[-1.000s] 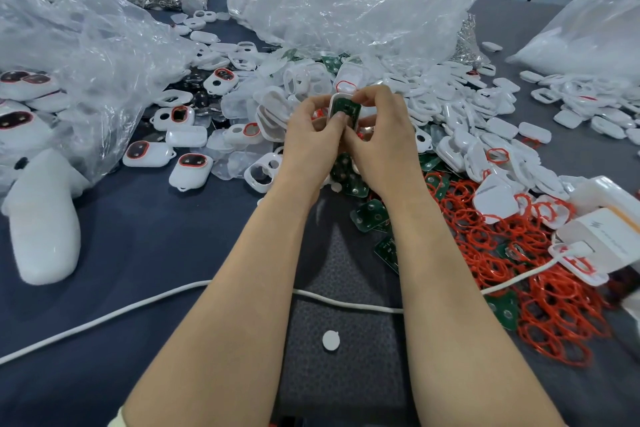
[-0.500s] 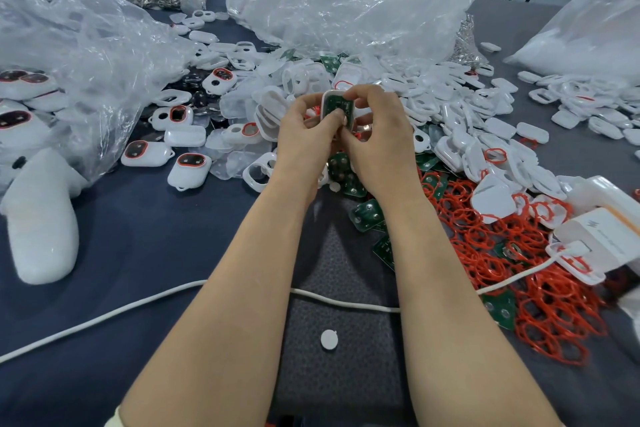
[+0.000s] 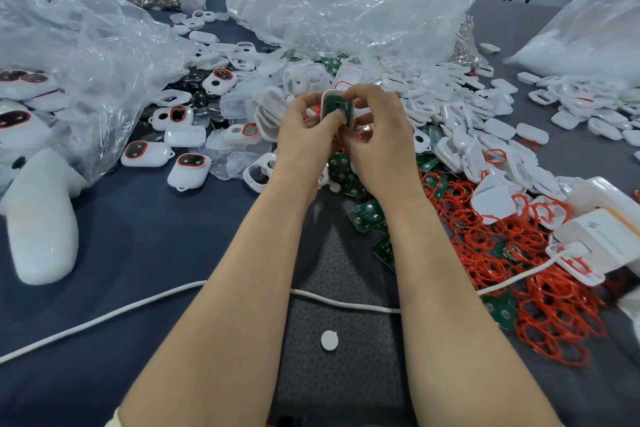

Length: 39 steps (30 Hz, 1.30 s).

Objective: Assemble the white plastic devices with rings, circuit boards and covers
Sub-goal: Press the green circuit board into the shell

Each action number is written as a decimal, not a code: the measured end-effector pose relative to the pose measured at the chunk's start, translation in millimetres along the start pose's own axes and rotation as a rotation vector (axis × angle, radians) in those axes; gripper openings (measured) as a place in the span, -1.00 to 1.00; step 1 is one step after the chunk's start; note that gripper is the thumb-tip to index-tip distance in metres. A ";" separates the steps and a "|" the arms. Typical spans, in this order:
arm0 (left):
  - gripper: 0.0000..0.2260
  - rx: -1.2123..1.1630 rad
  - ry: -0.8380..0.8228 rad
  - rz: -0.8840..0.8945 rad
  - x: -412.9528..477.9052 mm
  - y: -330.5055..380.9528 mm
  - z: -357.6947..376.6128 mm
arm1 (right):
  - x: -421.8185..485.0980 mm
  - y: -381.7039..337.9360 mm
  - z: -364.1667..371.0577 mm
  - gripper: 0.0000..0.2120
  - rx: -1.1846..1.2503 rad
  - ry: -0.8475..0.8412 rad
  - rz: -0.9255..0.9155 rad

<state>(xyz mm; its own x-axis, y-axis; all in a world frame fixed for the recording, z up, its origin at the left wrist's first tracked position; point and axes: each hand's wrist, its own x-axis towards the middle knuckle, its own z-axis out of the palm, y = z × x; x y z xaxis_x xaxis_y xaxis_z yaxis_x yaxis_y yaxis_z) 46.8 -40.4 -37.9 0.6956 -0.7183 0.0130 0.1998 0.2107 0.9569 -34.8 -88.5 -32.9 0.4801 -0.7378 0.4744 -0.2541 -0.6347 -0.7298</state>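
Observation:
Both hands hold one white device shell with a green circuit board seated in it, above the middle of the table. My left hand grips its left side, thumb pressing on the board. My right hand pinches its top right edge. Loose green boards lie just below my hands. A heap of red rings spreads to the right. White shells and covers pile behind and right. Finished devices with red-rimmed windows sit at the left.
Clear plastic bags bulge at the back, left and far right. A white cable crosses the dark cloth near me. A white foam piece lies at left, a white box at right. A small white disc lies between my forearms.
Both hands have lifted the shell slightly up and away from me. My left thumb now presses on the green board.

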 end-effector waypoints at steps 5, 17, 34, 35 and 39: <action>-0.81 0.004 -0.005 0.007 0.0 -1.6 -2.0 | 0.3 1.0 0.5 -0.64 0.004 -0.019 0.018; -0.83 0.020 0.000 0.033 -0.5 -0.7 -1.2 | 3.0 -3.2 -3.5 -0.77 0.213 0.046 0.203; -0.77 0.211 -0.081 0.109 -9.3 2.7 2.7 | 3.7 -3.3 -4.1 -0.95 0.294 0.079 0.308; -0.76 0.222 -0.082 0.119 -9.5 3.6 2.3 | 3.7 -3.6 -3.9 -0.95 0.301 0.080 0.310; -0.76 0.246 -0.070 0.120 -8.6 2.4 2.8 | 4.5 -1.9 -1.8 -0.93 0.292 0.083 0.316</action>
<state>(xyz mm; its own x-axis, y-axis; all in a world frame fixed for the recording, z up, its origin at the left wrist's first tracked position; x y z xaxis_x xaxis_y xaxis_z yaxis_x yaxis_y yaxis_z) 39.4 -35.6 -35.0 0.6531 -0.7439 0.1418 -0.0602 0.1356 0.9889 -33.6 -91.0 -28.5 0.3444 -0.9090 0.2350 -0.1238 -0.2920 -0.9484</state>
